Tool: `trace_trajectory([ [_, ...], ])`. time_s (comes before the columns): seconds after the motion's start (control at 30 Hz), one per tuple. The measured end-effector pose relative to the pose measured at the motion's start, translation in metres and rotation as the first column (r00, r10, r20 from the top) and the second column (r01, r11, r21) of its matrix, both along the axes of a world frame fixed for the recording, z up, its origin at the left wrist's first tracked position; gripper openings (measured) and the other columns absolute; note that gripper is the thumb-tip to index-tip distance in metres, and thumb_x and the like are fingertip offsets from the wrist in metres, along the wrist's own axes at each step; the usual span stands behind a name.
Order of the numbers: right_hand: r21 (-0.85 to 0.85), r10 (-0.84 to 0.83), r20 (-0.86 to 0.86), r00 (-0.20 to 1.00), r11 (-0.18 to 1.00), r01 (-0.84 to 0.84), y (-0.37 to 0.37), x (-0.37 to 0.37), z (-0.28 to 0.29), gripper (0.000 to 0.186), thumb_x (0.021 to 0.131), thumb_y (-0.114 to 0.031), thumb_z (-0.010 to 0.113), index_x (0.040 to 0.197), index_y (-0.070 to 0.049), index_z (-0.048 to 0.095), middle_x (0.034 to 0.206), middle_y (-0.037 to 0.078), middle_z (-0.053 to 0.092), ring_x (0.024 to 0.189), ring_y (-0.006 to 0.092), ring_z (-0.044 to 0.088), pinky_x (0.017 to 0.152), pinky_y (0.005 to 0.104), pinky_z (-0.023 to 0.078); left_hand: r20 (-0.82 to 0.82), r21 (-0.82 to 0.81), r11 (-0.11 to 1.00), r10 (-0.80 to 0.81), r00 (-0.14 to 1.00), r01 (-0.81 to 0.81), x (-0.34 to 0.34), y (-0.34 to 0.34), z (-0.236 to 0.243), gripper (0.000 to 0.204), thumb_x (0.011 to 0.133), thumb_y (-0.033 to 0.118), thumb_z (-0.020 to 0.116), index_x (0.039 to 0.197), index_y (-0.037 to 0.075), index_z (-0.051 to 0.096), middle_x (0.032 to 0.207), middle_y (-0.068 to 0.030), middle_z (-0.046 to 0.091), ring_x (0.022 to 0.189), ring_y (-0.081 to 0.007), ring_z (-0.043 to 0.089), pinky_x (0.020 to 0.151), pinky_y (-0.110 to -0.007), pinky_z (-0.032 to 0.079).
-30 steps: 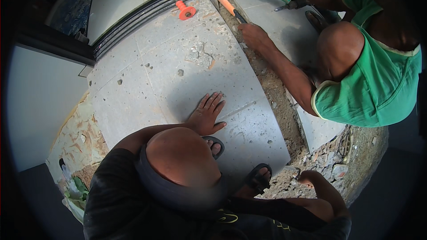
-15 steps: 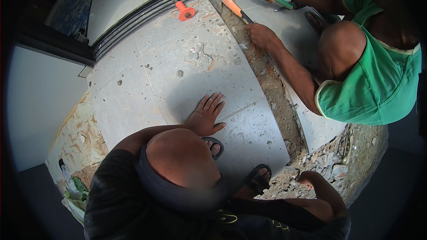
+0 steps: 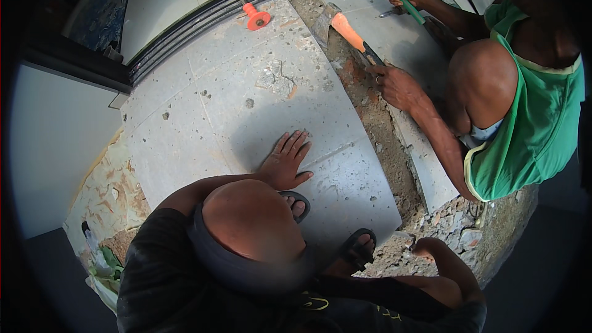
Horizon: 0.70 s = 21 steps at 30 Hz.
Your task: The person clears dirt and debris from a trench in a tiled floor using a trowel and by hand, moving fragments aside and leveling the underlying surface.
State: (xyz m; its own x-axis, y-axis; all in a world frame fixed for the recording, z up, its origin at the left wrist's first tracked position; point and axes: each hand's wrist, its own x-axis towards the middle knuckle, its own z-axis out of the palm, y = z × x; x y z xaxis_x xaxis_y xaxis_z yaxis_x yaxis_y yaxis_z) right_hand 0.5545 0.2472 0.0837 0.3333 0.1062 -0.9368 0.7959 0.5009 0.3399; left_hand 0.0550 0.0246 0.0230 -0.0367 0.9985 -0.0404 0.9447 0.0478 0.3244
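Observation:
My left hand (image 3: 285, 163) lies flat on a speckled grey floor tile (image 3: 216, 123), fingers spread. At the lower right my right hand (image 3: 424, 248) is curled at a small metal object (image 3: 407, 237) over broken rubble, too unclear to name. The tile borders a long dug strip (image 3: 391, 172) of sand and broken material. Across it a co-worker in green (image 3: 524, 135) grips an orange-and-black-handled tool (image 3: 348, 31) with a metal head in the strip, and a green-handled tool (image 3: 404, 3) in the other hand, its head out of view.
An orange-guarded chisel (image 3: 259, 19) lies by the black sliding-door track (image 3: 172, 43). Loose debris (image 3: 274, 77) is on the tiles. Torn sheet material (image 3: 105, 191) lies at the left beside a white wall (image 3: 55, 135). Rubble (image 3: 468, 237) spreads at the lower right.
The co-worker has shifted right and down, moving the orange-handled tool along the strip toward me. The green-handled tool has moved up and right, its head leaving view. My hands have stayed put.

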Motion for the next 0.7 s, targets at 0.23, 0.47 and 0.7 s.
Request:
trace_trajectory([
  [0.23,0.002,-0.017,-0.013,1.000,1.000,0.017,0.000,-0.003,0.004,0.036,0.095,-0.032,0.056,0.104,0.002,0.066,0.082,0.017,0.065,0.069,0.0270,0.065,0.061,0.0424,0.056,0.002,0.007,1.000,-0.002,1.000,0.002,0.001,0.001,0.000,0.082,0.097,0.057,0.048,0.148,-0.006,0.037,0.158,-0.0295,0.025,0.150,-0.0421,0.020,0.123,-0.055,0.012],
  [0.47,-0.012,0.081,-0.006,0.997,0.997,-0.081,-0.003,-0.017,0.015,0.034,0.096,-0.026,0.047,0.112,-0.003,0.067,0.087,0.012,0.070,0.068,0.0228,0.068,0.061,0.0384,0.058,-0.006,0.001,1.000,-0.001,1.000,0.001,0.000,-0.001,-0.001,0.082,0.097,0.057,0.048,0.148,-0.006,0.037,0.159,-0.0299,0.024,0.150,-0.0423,0.020,0.123,-0.055,0.012],
  [0.7,-0.014,0.061,0.040,0.997,0.998,-0.061,-0.003,-0.011,0.011,0.034,0.096,-0.024,0.046,0.113,-0.002,0.066,0.085,0.013,0.069,0.068,0.0228,0.068,0.061,0.0393,0.058,-0.021,-0.002,1.000,-0.008,1.000,0.008,0.001,0.001,-0.001,0.083,0.098,0.058,0.048,0.149,-0.006,0.036,0.159,-0.0298,0.024,0.150,-0.0425,0.020,0.123,-0.055,0.012],
])
